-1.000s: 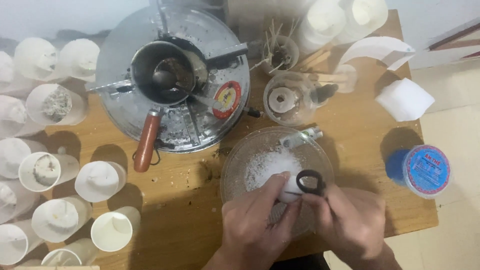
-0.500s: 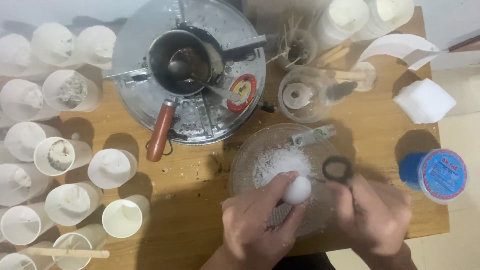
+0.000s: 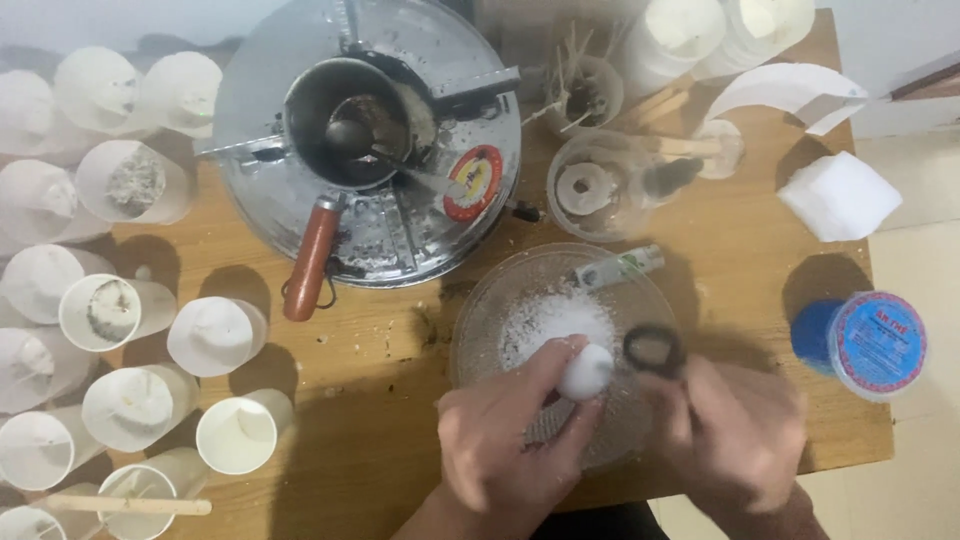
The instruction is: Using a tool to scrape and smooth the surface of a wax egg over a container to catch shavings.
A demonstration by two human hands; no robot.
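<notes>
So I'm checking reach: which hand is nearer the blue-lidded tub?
Right. The right hand is just left of the blue-lidded tub; the left hand, holding a white ball, is farther left.

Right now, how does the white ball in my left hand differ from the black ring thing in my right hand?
The white ball is solid, rounded and pale; the black ring is dark with an open middle. The ball is pinched between the fingers of the left hand, while the ring sticks up above the right hand, what it is stays blurred. Both are small and held over the glass bowl of white granules.
</notes>
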